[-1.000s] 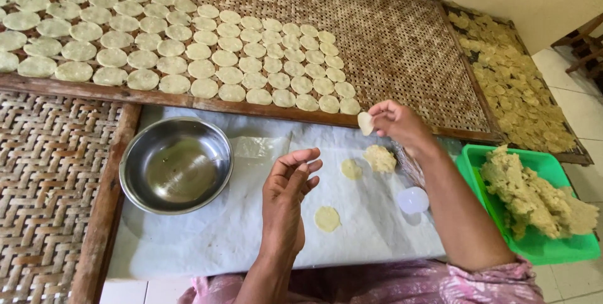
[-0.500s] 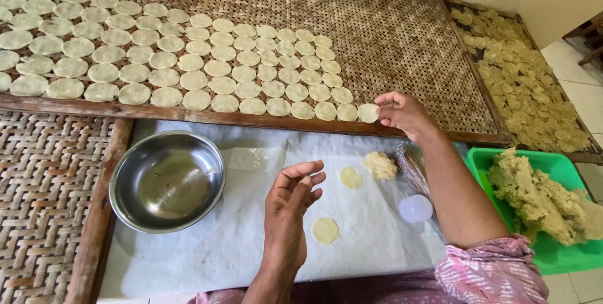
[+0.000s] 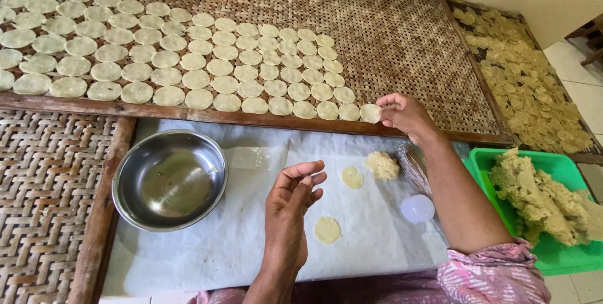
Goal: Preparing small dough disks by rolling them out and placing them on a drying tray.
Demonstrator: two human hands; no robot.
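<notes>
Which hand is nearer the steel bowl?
Left. The left hand hovers just right of the bowl; the right hand is farther off, at the tray's edge by the last dough disc.

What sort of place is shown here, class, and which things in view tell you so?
Probably a small home workshop for handmade crackers or snacks: rows of flat dough discs drying on a woven bamboo tray, a green tub of raw dough, and a right hand laying down another disc.

Right hand (image 3: 405, 114) at dough disc (image 3: 370, 113)
</notes>
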